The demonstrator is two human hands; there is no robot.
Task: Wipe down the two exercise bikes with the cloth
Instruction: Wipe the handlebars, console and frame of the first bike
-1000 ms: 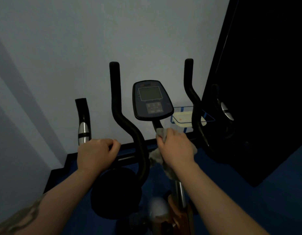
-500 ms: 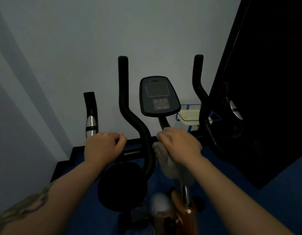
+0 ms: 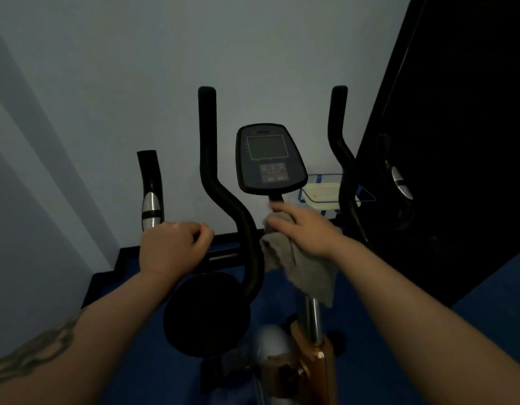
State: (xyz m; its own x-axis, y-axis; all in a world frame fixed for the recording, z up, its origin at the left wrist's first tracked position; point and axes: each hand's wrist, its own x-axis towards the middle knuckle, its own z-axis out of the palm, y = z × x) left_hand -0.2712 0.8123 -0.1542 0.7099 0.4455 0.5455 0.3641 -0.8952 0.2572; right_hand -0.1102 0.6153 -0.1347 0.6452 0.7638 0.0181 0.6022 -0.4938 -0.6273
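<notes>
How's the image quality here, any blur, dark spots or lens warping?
Head view: dim overall; the right side falls almost to black; the right hand's fingertips smear on the cloth; the console stays fairly sharp; the wide lens bends the wall edges; no glare.

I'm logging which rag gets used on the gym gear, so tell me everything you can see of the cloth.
The cloth is a grey, soft-looking fabric rag, crumpled and unfolded. The right hand presses its upper part against the bike's centre post just below the console, fingers laid over it. The rest hangs loose below the hand in limp folds, its lower edge dangling in front of the silver post. No print or label shows; the dim light hides finer texture.
</notes>
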